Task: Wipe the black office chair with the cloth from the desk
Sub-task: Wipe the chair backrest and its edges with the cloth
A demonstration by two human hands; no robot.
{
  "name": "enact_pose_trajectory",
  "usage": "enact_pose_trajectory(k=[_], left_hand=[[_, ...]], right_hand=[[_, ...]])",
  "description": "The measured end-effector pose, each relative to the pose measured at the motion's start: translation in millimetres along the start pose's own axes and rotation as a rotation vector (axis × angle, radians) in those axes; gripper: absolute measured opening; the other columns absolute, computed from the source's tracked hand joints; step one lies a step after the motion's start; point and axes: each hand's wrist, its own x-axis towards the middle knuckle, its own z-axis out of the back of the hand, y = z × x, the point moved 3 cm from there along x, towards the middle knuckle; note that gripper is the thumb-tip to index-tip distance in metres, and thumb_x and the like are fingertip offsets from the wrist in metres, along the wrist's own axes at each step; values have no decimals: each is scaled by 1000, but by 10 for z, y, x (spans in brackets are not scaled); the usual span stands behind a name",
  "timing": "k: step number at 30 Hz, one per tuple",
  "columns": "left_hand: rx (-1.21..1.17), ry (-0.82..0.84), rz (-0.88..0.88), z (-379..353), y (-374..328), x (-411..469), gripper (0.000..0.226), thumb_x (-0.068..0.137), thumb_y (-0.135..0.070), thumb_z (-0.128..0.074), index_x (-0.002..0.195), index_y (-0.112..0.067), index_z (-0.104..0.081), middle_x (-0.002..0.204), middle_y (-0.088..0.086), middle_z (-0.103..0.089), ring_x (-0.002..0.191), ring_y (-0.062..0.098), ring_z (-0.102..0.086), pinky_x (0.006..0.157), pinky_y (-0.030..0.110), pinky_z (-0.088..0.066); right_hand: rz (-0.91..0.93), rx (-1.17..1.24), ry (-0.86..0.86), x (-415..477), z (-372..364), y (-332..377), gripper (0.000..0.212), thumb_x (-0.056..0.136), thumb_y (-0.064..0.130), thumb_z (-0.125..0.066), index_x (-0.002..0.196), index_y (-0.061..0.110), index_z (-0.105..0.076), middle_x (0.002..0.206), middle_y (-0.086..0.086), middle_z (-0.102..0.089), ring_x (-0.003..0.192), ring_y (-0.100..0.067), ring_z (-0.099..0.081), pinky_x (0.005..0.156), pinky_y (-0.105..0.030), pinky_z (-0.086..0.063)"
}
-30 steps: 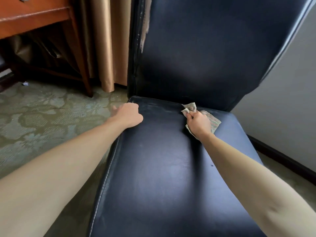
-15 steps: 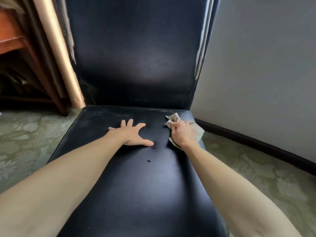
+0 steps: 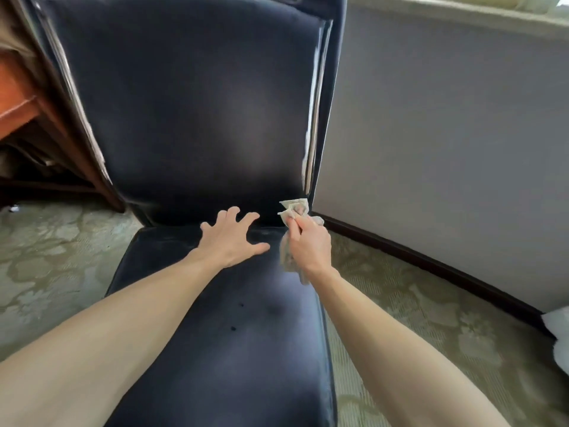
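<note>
My right hand (image 3: 308,245) grips the bunched cloth (image 3: 294,211); my left hand (image 3: 231,238), just beside it, fingers spread, on the black chair (image 3: 191,124) seat.

Chair (image 3: 191,118) top beyond upper edge

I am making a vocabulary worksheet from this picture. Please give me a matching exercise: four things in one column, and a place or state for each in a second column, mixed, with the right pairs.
Column 1
1. left hand
2. right hand
3. cloth
4. wooden desk

Column 2
A. crumpled, near the right rear corner of the seat
B. open, with fingers spread, at the back of the seat of the black office chair
C. to the left of the chair's backrest
D. closed around the cloth

Pairs: 1-B, 2-D, 3-A, 4-C
</note>
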Motion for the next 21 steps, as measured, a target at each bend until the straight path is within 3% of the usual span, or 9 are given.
enact_pose_trajectory(k=[6,10,21], left_hand=[[-56,-274,-26,1321,-271,109,61,81,-65,-53,132,-33,-48,135,1,-43,120,20,-42,87,44,-36],[-55,-402,-29,2128,-401,230,58,83,-60,-58,130,-26,-52,132,3,-47,116,22,-47,88,43,-39],[-79,-415,42,3485,-572,778,65,83,-59,-56,138,-27,-43,149,6,-35,136,25,-32,106,47,-29]], right_hand=[[-90,171,-14,252,575,605,30,100,31,-43,115,29,-69,109,3,-66,103,-22,-58,94,-43,-45],[-116,221,-4,504,991,1041,30,100,34,-44,113,30,-70,99,4,-67,93,-19,-59,91,-43,-48],[-45,263,-17,1343,1779,1981,28,101,31,-45,115,31,-69,96,3,-66,90,-17,-58,87,-37,-48]])
